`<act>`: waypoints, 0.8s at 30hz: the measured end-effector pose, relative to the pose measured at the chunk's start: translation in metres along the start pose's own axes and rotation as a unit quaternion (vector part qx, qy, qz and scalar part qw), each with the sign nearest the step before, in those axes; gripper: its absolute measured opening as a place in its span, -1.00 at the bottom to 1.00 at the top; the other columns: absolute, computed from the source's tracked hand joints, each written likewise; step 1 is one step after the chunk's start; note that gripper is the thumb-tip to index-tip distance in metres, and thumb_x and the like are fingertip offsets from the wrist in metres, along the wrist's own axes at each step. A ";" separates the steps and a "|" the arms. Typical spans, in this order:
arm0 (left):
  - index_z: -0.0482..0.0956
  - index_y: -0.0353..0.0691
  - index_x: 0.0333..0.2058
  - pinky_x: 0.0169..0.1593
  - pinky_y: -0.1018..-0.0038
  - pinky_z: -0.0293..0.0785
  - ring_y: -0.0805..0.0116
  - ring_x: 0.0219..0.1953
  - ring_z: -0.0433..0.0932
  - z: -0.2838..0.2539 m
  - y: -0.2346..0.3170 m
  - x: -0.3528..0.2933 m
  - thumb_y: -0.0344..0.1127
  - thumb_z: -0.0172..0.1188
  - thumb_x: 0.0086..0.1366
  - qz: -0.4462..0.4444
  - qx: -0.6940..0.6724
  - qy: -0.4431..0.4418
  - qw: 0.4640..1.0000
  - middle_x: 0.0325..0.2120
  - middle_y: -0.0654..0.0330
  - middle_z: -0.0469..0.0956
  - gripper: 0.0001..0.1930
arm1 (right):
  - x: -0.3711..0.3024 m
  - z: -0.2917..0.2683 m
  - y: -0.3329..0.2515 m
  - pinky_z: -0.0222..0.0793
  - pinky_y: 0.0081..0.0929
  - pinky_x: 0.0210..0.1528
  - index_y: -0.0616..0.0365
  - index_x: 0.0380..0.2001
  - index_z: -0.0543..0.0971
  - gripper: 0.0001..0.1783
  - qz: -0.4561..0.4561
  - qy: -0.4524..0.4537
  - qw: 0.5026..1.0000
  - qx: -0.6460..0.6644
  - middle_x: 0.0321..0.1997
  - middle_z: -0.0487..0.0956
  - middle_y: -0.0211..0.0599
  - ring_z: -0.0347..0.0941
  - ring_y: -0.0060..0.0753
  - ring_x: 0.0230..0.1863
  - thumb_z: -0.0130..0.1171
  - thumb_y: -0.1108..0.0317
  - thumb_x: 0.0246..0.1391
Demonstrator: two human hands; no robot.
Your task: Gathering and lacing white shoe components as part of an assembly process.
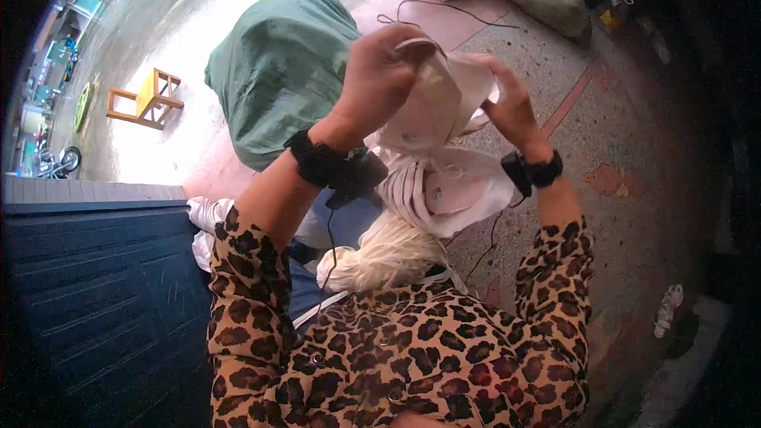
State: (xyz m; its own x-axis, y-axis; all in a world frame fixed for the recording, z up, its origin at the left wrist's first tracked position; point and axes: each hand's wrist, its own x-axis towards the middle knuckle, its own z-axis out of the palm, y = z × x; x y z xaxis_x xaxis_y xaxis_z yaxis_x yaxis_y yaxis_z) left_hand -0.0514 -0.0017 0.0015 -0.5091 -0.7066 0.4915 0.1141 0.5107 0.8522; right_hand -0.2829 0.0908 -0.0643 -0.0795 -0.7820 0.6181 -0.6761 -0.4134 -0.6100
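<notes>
A white cloth piece point(432, 107) is raised in front of the chest, its edges pinched by the left hand point(384, 75) and right hand point(514, 107) — below lie pale cloth pieces point(476, 198) and cream strands point(384, 255). The left arm partly hides a green bundle point(273, 63) — beyond stands a wooden chair point(148, 100).

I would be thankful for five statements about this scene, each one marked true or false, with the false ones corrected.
1. The left hand and the right hand both hold a pale cloth piece. True.
2. The sleeves are plain blue. False: they have a leopard pattern.
3. There is a black strap on each wrist. True.
4. The green cloth bundle is to the right of both hands. False: it is on the left side.
5. The wooden chair is farther left than the green cloth bundle. True.
</notes>
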 end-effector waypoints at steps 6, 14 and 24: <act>0.66 -0.33 -0.31 -0.23 0.51 0.48 0.43 -0.37 0.58 0.010 -0.033 -0.050 -0.46 0.24 0.18 -0.140 0.047 0.060 0.987 -0.43 0.12 0.66 -0.88 | -0.190 0.101 -0.045 0.42 -0.22 0.06 0.21 -0.09 0.55 -0.65 0.124 -0.109 0.977 -0.137 -0.06 0.56 -0.03 0.50 -0.03 -0.02 0.20 0.24 0.10; 0.64 -0.37 -0.27 -0.19 0.57 0.48 0.49 -0.34 0.55 -0.009 -0.041 -0.048 -0.60 0.09 0.09 -0.151 -0.006 0.096 0.984 -0.39 0.21 0.64 -0.77 | -0.256 0.163 0.061 0.42 -0.06 -0.13 0.22 -0.17 0.58 -0.76 0.266 -0.058 0.934 -0.233 -0.17 0.58 0.00 0.50 0.09 -0.11 0.06 0.39 0.12; 0.57 -0.40 -0.17 -0.20 0.54 0.52 0.46 -0.32 0.56 -0.016 -0.061 -0.049 -0.54 0.08 0.23 -0.255 -0.120 0.121 0.952 -0.32 0.19 0.61 -0.80 | -0.181 0.061 0.068 0.25 -0.17 -0.09 0.14 -0.34 0.58 -0.79 0.068 -0.061 0.948 -0.304 -0.41 0.50 -0.21 0.43 -0.12 -0.22 0.03 0.52 -0.09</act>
State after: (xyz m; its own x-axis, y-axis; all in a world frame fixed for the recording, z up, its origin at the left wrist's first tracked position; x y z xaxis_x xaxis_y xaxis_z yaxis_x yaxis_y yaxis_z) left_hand -0.0198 -0.0056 -0.0720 -0.3422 -0.9396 0.0046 0.1103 -0.0353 0.9933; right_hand -0.2693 0.1757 -0.2477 -0.1364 -0.8727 0.4688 -0.9660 0.0121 -0.2584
